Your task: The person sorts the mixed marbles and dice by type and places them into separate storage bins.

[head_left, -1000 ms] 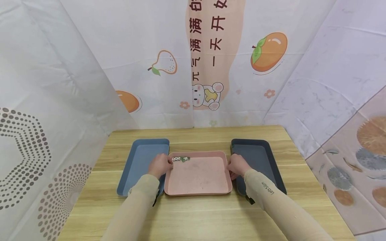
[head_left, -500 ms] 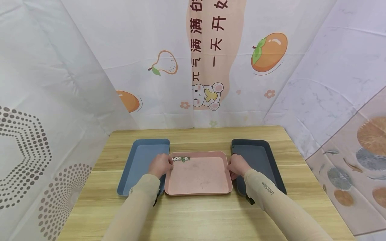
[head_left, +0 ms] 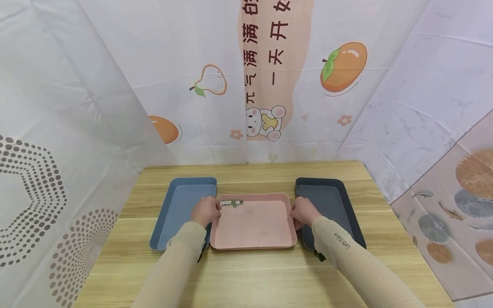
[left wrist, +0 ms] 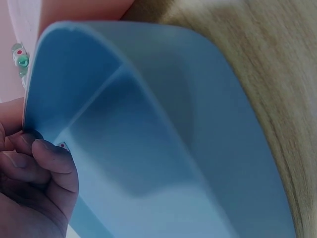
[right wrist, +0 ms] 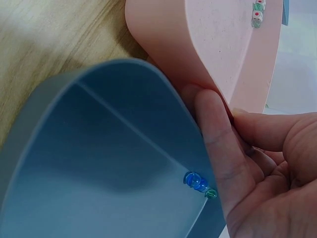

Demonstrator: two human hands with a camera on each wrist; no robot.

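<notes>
Left hand (head_left: 205, 211), fingers curled, and right hand (head_left: 304, 210), pinching, grip opposite rims of one pink tray (head_left: 254, 229). Tray: shallow, rectangular, round-cornered, white dice (head_left: 226, 203) and green beads (head_left: 234, 205) at far left; lies between the hands, on wooden table (head_left: 246, 282).

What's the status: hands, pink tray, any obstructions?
Left hand and right hand grip pink tray at opposite ends. Dice and beads inside. Blue tray, navy tray close alongside.
</notes>
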